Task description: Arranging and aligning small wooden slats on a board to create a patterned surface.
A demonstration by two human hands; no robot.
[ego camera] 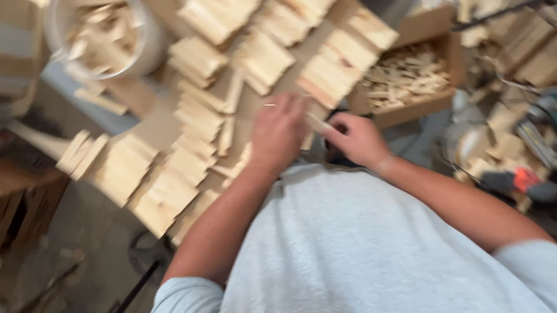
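1. Pale wooden slats, thin and flat, lie in stacked rows (261,58) across a brown board worktop (151,125), and both bare forearms reach forward over a grey shirt (344,253) to its near edge.
2. Left hand (279,132) is bent at the wrist, back upward, fingers curled downward over the slats; a thin light sliver (272,105) shows just beside its knuckles. Blur hides whether the fingers clamp anything.
3. Right hand (358,139) sits near the left, fingers folded together around a short pale wooden strip (318,124) that juts toward the left hand.
4. Just beyond the right hand, an open brown cardboard box (443,49) holds a heap of small light wooden sticks (404,75).
5. At the upper left, a round white bucket (149,42) contains loose wood offcuts (96,31).
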